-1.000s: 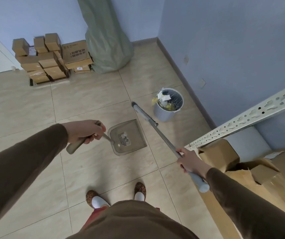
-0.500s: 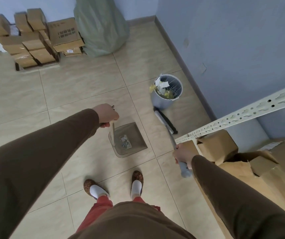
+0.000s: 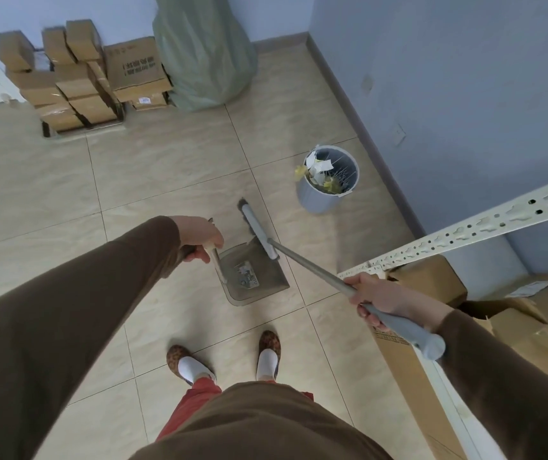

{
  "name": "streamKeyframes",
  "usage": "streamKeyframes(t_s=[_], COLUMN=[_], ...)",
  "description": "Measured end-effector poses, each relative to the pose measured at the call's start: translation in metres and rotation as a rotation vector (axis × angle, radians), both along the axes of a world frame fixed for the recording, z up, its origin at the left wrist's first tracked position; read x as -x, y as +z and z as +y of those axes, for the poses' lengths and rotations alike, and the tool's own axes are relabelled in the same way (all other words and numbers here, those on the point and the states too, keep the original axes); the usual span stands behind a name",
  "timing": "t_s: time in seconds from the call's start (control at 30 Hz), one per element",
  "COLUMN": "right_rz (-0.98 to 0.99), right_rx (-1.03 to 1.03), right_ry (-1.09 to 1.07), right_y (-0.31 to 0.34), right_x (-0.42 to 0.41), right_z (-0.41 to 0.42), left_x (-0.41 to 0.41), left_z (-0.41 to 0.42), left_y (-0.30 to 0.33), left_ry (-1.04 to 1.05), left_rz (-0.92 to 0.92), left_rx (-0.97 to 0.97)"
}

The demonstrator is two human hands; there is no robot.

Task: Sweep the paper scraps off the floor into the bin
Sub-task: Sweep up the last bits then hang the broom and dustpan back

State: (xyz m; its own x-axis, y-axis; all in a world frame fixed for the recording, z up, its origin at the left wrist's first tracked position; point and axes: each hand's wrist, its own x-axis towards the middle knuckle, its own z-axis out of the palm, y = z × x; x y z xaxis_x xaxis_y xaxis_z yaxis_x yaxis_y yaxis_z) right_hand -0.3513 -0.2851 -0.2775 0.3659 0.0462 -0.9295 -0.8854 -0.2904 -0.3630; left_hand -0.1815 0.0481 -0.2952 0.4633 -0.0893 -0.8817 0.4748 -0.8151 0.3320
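Note:
A translucent grey dustpan (image 3: pixel 266 280) sits on the tiled floor just ahead of my feet, with a label showing on its base. My left hand (image 3: pixel 199 239) grips the top of its upright handle. My right hand (image 3: pixel 377 298) grips the grey handle of a broom (image 3: pixel 302 263), whose head (image 3: pixel 256 227) lies at the dustpan's far edge. A small grey bin (image 3: pixel 324 197) stands to the right near the wall, holding white and yellow paper scraps (image 3: pixel 315 171). No loose scraps show on the floor.
Stacked cardboard boxes (image 3: pixel 77 78) and a large green sack (image 3: pixel 203 51) line the far wall. A white perforated shelf rail (image 3: pixel 471 234) and open cartons (image 3: pixel 432 283) crowd the right side. Blue walls (image 3: pixel 465 78) meet in the corner behind the bin.
The broom head swung left from beside the bin to the dustpan's far edge. My right hand rose and moved right. The dustpan and my left hand stayed about where they were.

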Motion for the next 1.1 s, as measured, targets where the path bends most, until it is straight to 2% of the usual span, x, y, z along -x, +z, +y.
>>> streamKeyframes(t_s=[0.17, 0.3, 0.5, 0.8, 0.93, 1.1], right_rz=[-0.071, -0.126, -0.239, -0.516, -0.512, -0.467], right_rx=[0.030, -0.025, -0.043, 0.118, 0.174, 0.150], right_ry=[-0.058, -0.088, -0.149, -0.233, -0.295, -0.414], right_y=[0.011, 0.032, 0.052, 0.075, 0.079, 0.088], right_x=[-0.001, -0.001, 0.004, 0.008, 0.011, 0.015], right_z=[0.002, -0.018, -0.035, -0.040, -0.048, -0.059], left_x=[0.003, 0.003, -0.011, -0.016, -0.011, 0.007], left_z=[0.028, 0.041, 0.033, 0.002, -0.014, -0.033], left_y=[0.009, 0.030, 0.072, 0.105, 0.106, 0.095], left_ry=[0.031, 0.023, 0.006, -0.258, -0.332, -0.502], left_rz=[-0.089, -0.178, -0.424, -0.848, -0.966, -1.099], left_rx=[0.023, 0.047, 0.051, -0.114, -0.144, -0.176])
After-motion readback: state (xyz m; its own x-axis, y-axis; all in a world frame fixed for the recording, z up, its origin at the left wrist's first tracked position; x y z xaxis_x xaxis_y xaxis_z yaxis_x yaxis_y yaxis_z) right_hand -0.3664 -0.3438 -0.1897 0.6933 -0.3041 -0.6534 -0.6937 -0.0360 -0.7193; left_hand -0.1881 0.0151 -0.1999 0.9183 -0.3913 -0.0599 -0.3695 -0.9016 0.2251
